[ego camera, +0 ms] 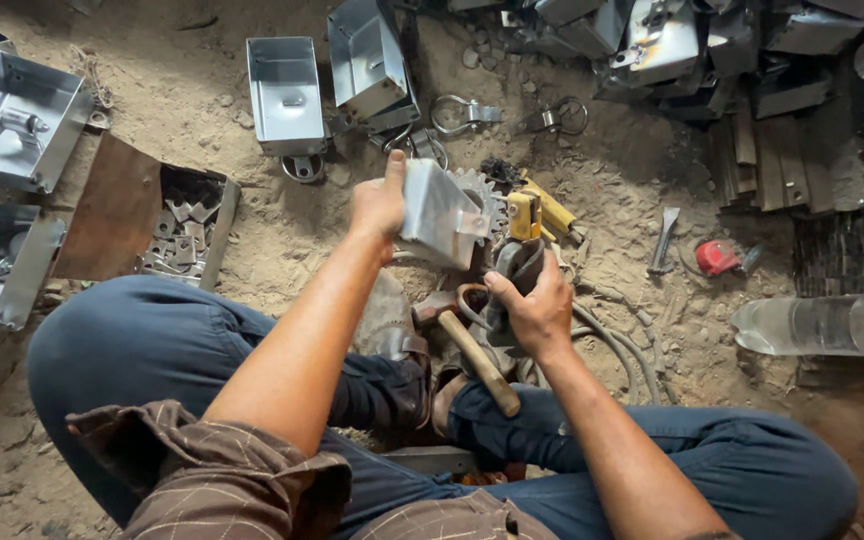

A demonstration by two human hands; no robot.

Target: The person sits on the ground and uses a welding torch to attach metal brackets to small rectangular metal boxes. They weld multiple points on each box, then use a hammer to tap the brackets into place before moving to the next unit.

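Observation:
I sit cross-legged on a sandy floor. My left hand [380, 202] grips a folded sheet-metal box [439, 215] and holds it tilted above a toothed gear [479, 190]. My right hand [530, 300] is closed around a dark curved metal piece [518, 262] with a ring, just below the box. A hammer with a wooden handle [479, 362] lies between my legs, close under my right hand. Next to the gear sits a yellow tool [535, 213].
Open metal boxes lie at the left [14, 118] and at the top [285, 92]. A tray of small metal brackets [184, 235] is at the left. Metal rings [462, 113], stacked metal parts [772, 160], a red object [718, 257] and a clear plastic bottle [832, 324] lie around.

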